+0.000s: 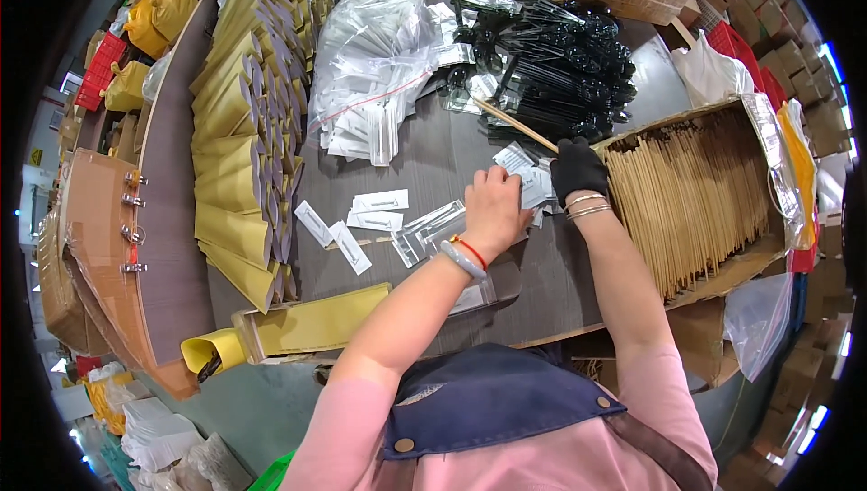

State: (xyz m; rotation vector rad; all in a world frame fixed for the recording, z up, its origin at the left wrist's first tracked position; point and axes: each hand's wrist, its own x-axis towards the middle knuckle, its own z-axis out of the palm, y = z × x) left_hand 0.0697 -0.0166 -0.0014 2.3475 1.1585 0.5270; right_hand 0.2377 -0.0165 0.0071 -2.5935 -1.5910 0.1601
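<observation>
My right hand (579,172), in a black glove, is closed on one end of a wooden stick (515,123) that slants up to the left over the table. Beside it, my bare left hand (495,209) bends its closed fingers over small white printed packets (535,182). Those fingertips are partly hidden, so I cannot make out what they hold. Left of this hand lie a clear, flat packet (426,233) and several small white packets (375,220). Just right of my gloved hand, a cardboard box (718,288) holds many wooden sticks (691,202).
Yellow paper sleeves (230,175) stand packed along the left. At the back are a clear bag (361,66) of white packets and a pile of glossy black long-handled pieces (569,66). A yellow carton (316,321) lies at the near left edge, beside a cardboard panel (104,247).
</observation>
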